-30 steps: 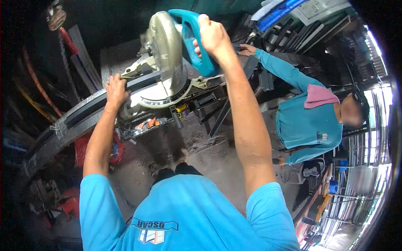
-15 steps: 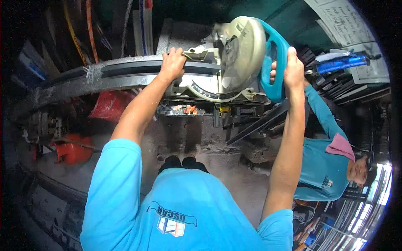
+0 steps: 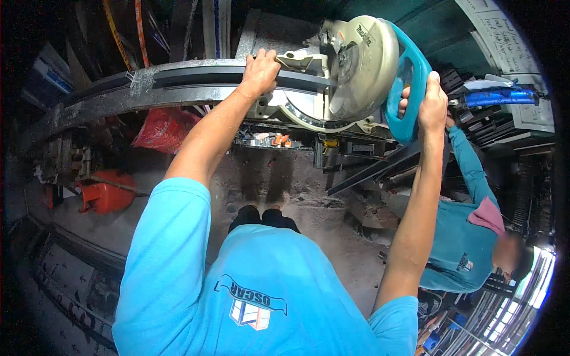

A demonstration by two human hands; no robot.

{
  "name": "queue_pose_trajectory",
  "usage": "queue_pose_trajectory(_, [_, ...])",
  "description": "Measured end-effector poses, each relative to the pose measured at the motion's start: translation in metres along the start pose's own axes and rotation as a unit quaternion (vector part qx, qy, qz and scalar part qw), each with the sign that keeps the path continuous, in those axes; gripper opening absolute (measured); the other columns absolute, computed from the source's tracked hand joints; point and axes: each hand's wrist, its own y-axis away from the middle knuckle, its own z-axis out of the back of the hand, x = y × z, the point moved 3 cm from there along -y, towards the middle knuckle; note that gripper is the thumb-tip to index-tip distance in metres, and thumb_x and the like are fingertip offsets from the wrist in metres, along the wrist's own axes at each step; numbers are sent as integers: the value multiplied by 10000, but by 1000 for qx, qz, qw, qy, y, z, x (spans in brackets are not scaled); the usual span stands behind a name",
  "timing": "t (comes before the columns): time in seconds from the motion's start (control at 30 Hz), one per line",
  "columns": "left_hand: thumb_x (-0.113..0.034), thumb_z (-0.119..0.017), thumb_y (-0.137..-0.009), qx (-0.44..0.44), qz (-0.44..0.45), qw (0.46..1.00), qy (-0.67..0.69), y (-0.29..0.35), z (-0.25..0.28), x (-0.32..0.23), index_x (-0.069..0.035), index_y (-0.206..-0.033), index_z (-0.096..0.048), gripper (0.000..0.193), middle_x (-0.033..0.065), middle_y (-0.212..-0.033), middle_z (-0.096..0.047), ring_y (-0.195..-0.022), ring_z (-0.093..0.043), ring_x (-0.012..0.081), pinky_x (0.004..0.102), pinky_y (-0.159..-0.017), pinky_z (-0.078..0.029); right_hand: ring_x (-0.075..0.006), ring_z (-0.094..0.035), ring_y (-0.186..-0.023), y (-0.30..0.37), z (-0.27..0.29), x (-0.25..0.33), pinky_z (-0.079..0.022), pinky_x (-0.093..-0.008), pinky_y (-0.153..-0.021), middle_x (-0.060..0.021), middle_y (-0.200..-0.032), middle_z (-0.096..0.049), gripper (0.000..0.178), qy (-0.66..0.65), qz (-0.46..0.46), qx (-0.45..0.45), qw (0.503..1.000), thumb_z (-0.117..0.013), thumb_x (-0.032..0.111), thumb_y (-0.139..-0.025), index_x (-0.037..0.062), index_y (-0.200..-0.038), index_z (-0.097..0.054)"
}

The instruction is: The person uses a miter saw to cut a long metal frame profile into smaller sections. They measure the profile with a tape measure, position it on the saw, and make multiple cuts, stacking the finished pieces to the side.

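Two things gripped: handle by right hand, bar by left hand.
Bar should be held flush, left hand clear of saw.

Saw handle smooth plastic; guard smooth w/ sl. gloss; dk bar matt metal; shirt cloth.

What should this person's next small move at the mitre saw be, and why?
Probably slide the left hand a little farther left along the dark bar before working the teal loop handle: that hand lies over the bar near the round blade guard, and the right hand grips the handle.
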Motion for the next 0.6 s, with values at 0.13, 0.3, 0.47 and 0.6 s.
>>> queue_pose_trajectory(0.13, [-216,-887,-676,-1,0,1000,0,1,0,1,-99,-992,-783,352,87,-1179,-581,-1187,-532,311,543,-946,-475,-193,-662,-550,-1,0,0,-566,-357,-484,-115,-725,-667,658,-2,5,2,1000,-323,548,-1093,-6,-903,-623])
queue_pose_trajectory(0.3, [-206,-884,-679,1,4,1000,0,0,-1,0,-100,-995,-784,347,85,-1188,-583,-1189,-532,310,546,-953,-473,-195,-661,-554,-6,1,1,-570,-360,-497,-120,-743,-671,660,-13,-9,8,1000,-332,556,-1090,-8,-911,-625])
queue_pose_trajectory(0.47, [-215,-880,-687,5,4,1000,-6,-1,-1,0,-102,-999,-784,345,86,-1179,-581,-1182,-531,310,538,-946,-467,-199,-659,-555,-5,2,4,-571,-362,-502,-115,-739,-668,657,3,-10,9,1000,-330,560,-1087,-7,-925,-621])
queue_pose_trajectory(0.6, [-226,-879,-690,5,5,1000,-6,0,-2,0,-106,-1004,-786,349,86,-1170,-580,-1178,-530,310,534,-940,-464,-196,-659,-554,-3,0,1,-570,-362,-499,-113,-738,-668,656,-10,-6,6,1000,-328,558,-1087,-5,-924,-621])
